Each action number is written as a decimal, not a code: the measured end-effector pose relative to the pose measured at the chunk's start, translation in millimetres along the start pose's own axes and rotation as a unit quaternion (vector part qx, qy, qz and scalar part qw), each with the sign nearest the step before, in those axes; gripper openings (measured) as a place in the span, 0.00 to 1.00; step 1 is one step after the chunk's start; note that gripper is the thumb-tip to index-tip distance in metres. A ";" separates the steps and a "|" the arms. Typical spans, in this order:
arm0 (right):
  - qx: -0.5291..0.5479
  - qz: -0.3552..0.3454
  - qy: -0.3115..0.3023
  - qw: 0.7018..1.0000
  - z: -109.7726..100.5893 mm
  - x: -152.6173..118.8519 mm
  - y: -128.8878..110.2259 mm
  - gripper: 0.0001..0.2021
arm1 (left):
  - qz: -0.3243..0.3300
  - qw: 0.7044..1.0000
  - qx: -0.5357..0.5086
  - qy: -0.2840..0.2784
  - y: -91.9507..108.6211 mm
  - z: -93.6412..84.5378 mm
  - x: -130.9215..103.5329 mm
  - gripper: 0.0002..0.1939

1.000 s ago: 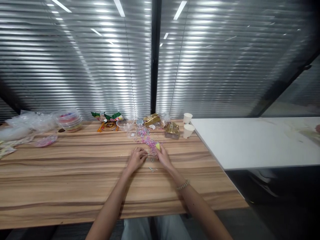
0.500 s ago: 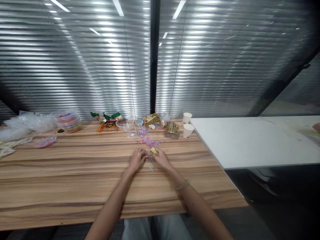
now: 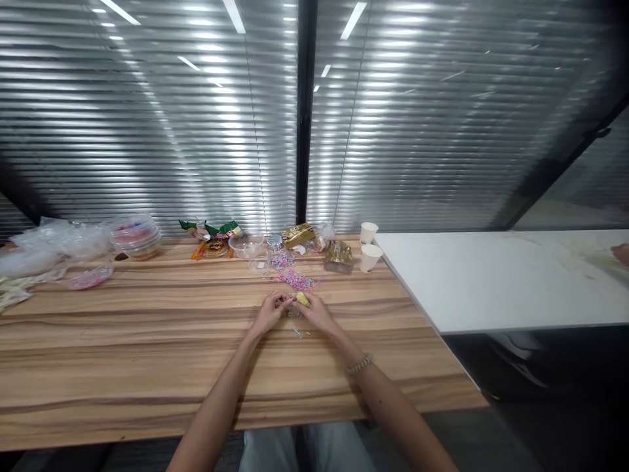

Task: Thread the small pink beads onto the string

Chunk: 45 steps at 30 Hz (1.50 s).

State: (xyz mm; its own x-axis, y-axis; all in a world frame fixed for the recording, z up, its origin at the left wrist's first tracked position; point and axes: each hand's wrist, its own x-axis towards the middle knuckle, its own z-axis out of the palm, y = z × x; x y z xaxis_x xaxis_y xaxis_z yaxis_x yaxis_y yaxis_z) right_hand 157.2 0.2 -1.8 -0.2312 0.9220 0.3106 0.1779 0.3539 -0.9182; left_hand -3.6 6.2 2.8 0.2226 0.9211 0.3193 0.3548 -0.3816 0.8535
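Note:
My right hand (image 3: pixel 316 311) is closed around a small yellow lump (image 3: pixel 303 299), whose exact kind I cannot make out. Close beside it, my left hand (image 3: pixel 270 311) has its thumb and fingers pinched together at something tiny that is too small to name. The fingertips of both hands almost meet, low over the wooden table (image 3: pixel 147 354). Just beyond them lies a loose heap of small pink and pale pieces (image 3: pixel 297 280). A few pale slivers (image 3: pixel 297 333) rest on the wood between my forearms.
Along the back stand a clear plastic bowl (image 3: pixel 246 246), gold packets (image 3: pixel 338 256), green snack bags (image 3: pixel 223 229) and two paper cups (image 3: pixel 370 257). At left are plastic bags (image 3: pixel 54 242) and stacked tubs (image 3: pixel 135 237). A white table (image 3: pixel 472 282) adjoins at right, with part of another person's hand (image 3: pixel 622 254).
My left hand's fingers have lifted slightly and curled into a pinch near the right hand's fingertips. The right hand keeps the yellow lump, with little movement.

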 end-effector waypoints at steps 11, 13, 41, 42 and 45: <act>0.006 0.000 0.002 1.000 -0.7 -0.2 -0.8 0.08 | -0.006 0.999 -0.034 -0.033 9.4 -0.7 0.5 0.17; 0.004 0.001 0.008 1.000 -1.0 -0.4 -1.1 0.08 | -0.010 0.999 -0.037 -0.037 10.1 -0.7 0.2 0.17; -0.080 0.054 0.114 0.989 1.6 2.0 4.1 0.04 | -0.108 0.976 -0.153 -0.109 17.8 1.9 -3.7 0.17; -0.077 0.055 0.114 0.989 1.6 1.8 3.3 0.04 | -0.119 0.974 -0.163 -0.099 15.4 2.6 -3.5 0.16; -0.044 0.049 0.069 0.995 1.5 0.7 -0.7 0.07 | -0.147 0.965 -0.208 -0.061 6.1 4.6 -2.8 0.17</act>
State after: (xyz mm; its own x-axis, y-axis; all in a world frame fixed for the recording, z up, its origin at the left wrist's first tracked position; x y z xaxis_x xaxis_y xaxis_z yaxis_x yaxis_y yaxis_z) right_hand 155.5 0.4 -1.3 -0.0765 0.9635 0.2566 0.2774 0.2677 -0.9227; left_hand 2.1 1.0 5.2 0.2813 0.9596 0.0084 0.0297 -0.0174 0.9994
